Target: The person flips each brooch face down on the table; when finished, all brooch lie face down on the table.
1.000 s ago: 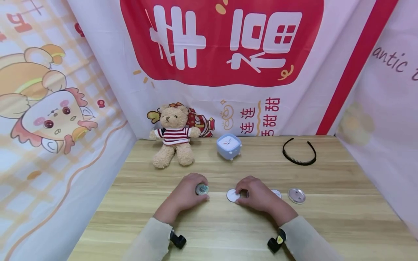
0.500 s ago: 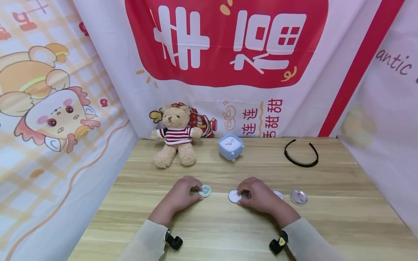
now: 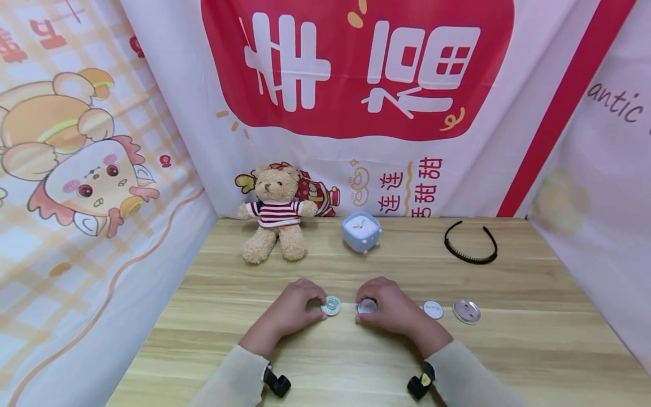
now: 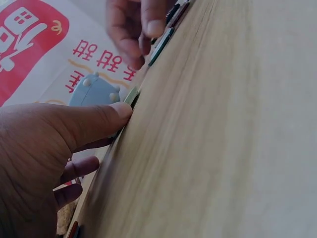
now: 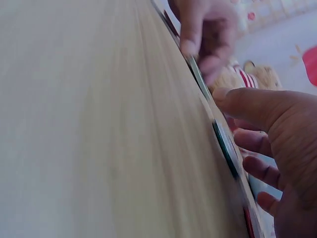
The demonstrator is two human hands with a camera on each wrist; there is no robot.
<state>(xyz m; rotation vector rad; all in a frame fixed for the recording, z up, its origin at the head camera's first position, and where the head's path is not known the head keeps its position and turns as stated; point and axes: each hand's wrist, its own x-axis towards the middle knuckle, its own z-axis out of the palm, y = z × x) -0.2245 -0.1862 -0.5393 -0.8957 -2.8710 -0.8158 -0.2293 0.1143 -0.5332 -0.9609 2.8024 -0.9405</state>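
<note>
The left hand [image 3: 293, 308], pinching the edge of the green patterned disc [image 3: 333, 306] at or just above the bench [image 3: 335, 362], has moved rightward over the last half second. The right hand [image 3: 389, 306] has advanced leftward, its thumb and fingers apart about a pale disc [image 3: 367, 307], contact unclear, and has uncovered a white disc [image 3: 433, 310]. The gap between the hands is thus narrower, which suggests the green disc is being brought toward the pale one.
</note>
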